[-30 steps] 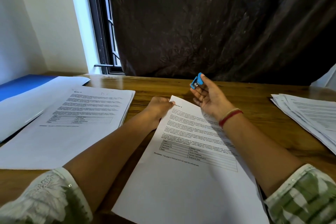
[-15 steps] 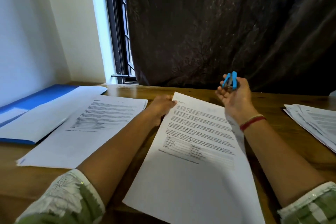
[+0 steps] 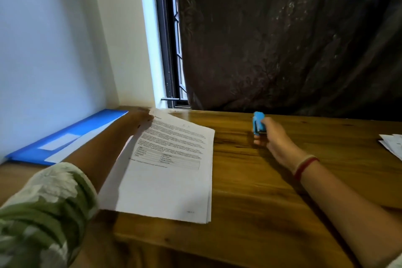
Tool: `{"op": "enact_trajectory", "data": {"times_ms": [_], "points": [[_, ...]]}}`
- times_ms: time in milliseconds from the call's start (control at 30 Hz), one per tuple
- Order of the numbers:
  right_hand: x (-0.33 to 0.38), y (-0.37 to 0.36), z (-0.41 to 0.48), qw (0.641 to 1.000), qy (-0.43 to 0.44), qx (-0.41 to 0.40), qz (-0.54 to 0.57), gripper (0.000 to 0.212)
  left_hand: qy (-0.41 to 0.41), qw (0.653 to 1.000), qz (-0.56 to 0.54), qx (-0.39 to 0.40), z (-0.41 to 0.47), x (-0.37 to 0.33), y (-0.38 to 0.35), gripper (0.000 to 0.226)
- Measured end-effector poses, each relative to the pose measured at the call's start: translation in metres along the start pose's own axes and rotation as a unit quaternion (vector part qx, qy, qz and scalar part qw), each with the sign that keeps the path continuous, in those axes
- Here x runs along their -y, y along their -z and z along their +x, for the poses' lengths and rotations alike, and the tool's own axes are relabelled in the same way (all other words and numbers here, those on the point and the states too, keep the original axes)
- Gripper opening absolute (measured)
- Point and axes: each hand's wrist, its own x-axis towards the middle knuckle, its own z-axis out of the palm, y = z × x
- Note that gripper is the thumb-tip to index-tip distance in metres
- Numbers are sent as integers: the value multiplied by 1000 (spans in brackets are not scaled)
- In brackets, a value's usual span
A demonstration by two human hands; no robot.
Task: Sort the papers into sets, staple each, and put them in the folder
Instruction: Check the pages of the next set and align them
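left hand (image 3: 141,118) at the top corner of the paper stack (image 3: 174,172) on the table (image 3: 261,191) beside the blue folder (image 3: 71,135), grip too blurred to tell; right hand (image 3: 273,137) clenched round the stapler (image 3: 258,123), right of the stack.

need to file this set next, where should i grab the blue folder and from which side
Pinch the blue folder by its long edge facing the table, coming from the right. It lies flat with its other side along the wall, so that edge looks easiest to reach. The left hand, holding the paper set, is nearest.
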Motion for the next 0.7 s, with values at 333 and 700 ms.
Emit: {"op": "enact_trajectory", "data": {"times_ms": [333, 700], "points": [[-10, -58, -64, 971, 83, 165, -153, 14, -6, 995, 46, -87, 9, 45, 10, 19], [-36, -90, -68, 934, 195, 187, -232, 53, -154, 962, 95, -207, 11, 34, -23, 36]]}}
